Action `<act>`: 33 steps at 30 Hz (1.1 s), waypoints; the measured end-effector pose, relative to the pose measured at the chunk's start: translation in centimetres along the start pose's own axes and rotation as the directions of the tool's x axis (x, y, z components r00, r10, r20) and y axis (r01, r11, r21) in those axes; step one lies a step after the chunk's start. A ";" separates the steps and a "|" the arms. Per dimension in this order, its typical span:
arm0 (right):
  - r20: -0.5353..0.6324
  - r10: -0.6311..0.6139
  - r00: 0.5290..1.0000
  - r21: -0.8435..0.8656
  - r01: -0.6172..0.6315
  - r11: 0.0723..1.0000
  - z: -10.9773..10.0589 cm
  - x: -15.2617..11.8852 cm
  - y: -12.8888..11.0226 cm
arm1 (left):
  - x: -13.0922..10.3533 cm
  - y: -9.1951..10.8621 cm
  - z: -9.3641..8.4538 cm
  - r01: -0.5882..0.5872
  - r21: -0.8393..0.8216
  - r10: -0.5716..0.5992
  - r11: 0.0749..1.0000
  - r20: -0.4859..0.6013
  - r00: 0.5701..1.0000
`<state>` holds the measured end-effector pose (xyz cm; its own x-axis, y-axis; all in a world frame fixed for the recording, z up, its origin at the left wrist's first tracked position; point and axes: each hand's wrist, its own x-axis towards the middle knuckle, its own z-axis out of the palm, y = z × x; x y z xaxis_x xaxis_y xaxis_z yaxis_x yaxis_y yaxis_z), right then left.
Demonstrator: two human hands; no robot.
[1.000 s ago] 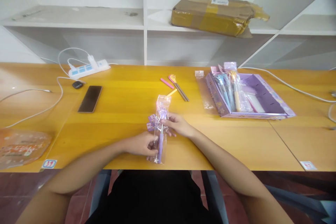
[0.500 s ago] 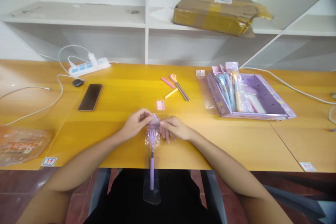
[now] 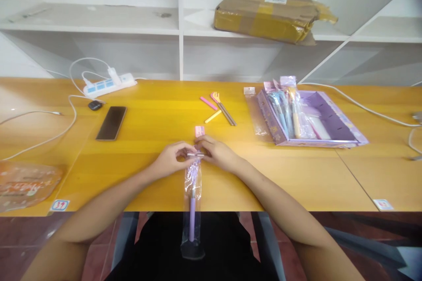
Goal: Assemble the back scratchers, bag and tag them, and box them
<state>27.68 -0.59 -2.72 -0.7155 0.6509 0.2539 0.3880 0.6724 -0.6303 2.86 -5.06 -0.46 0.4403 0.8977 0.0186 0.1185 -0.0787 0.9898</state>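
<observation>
A clear plastic bag [image 3: 197,189] with a purple-handled claw-shaped tool [image 3: 192,219] inside hangs over the table's front edge. My left hand [image 3: 173,158] pinches the left side of the bag's top, and my right hand [image 3: 217,153] pinches its right side. Between my fingertips the top of the bag looks folded or bunched. Just beyond my hands lies a small pink card [image 3: 199,131]. Farther back are a pink stick [image 3: 208,103], a yellow stick [image 3: 212,117] and metal rods with a yellow claw head [image 3: 226,110].
On the right, a purple tray [image 3: 343,118] holds several bagged tools, with a flat clear bag [image 3: 257,116] beside it. A phone [image 3: 111,123], power strip [image 3: 110,85] and orange package [image 3: 28,184] are on the left. A taped carton [image 3: 263,17] rests on the shelf.
Both hands have closed in on the bag's top, which was flat and is now folded. My right hand has moved up, its loose fingers no longer hanging beside the bag.
</observation>
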 end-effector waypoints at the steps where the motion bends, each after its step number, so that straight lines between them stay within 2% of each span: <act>1: 0.000 0.001 1.000 0.021 -0.001 1.000 -0.2 0.0 0.1 | 0.0 -0.1 0.0 0.006 0.013 -0.006 1.000 -0.022 1.000; 5: -0.009 0.062 0.998 0.086 -0.061 0.994 -0.6 -0.1 0.7 | 0.2 -0.2 -0.4 0.025 0.040 -0.021 0.999 -0.102 0.995; 11: 0.017 0.182 0.983 0.299 -0.179 0.937 -1.4 -0.2 1.5 | 0.3 -0.4 -0.4 0.004 -0.092 -0.019 0.996 -0.160 0.987; 15: 0.008 0.286 0.958 0.535 -0.246 0.808 -1.8 -0.2 1.9 | 0.2 -0.8 -0.4 -0.029 -0.089 0.012 0.996 -0.184 0.983; 17: -0.043 0.357 0.933 0.644 -0.247 0.724 -1.5 -0.1 2.0 | 0.2 -1.1 -0.5 -0.030 -0.032 0.025 0.999 -0.159 0.987; 19: -0.109 0.402 0.909 0.700 -0.217 0.680 -1.1 0.0 1.8 | 0.3 -1.3 -0.5 -0.002 0.022 0.004 1.000 -0.126 0.992; 22: -0.187 0.403 0.896 0.700 -0.166 0.695 -0.7 0.3 1.2 | 0.3 -1.5 -0.3 0.030 0.024 -0.027 0.999 -0.099 0.995; 25: -0.266 0.339 0.902 0.611 -0.114 0.784 -0.8 0.4 0.4 | 0.3 -1.6 0.0 0.030 0.015 -0.029 0.999 -0.094 0.995; 28: -0.374 0.284 0.883 0.509 -0.060 0.858 -1.1 0.4 -0.2 | 0.2 -1.6 0.1 0.019 0.014 -0.018 1.000 -0.085 0.996; 30: -0.383 0.299 0.874 0.533 -0.055 0.844 -1.1 0.3 -0.3 | 0.2 -1.6 0.1 0.011 0.014 -0.010 1.000 -0.076 0.997; 33: -0.330 0.360 0.873 0.656 -0.062 0.752 -0.7 0.3 -0.5 | 0.2 -1.6 0.0 0.008 0.023 -0.007 1.000 -0.070 0.998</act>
<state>27.70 -0.47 -1.85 -0.2928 0.9263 0.2372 -0.0447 0.2346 -0.9711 2.79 -4.75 -2.06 0.3758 0.9265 0.0220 0.1427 -0.0813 0.9864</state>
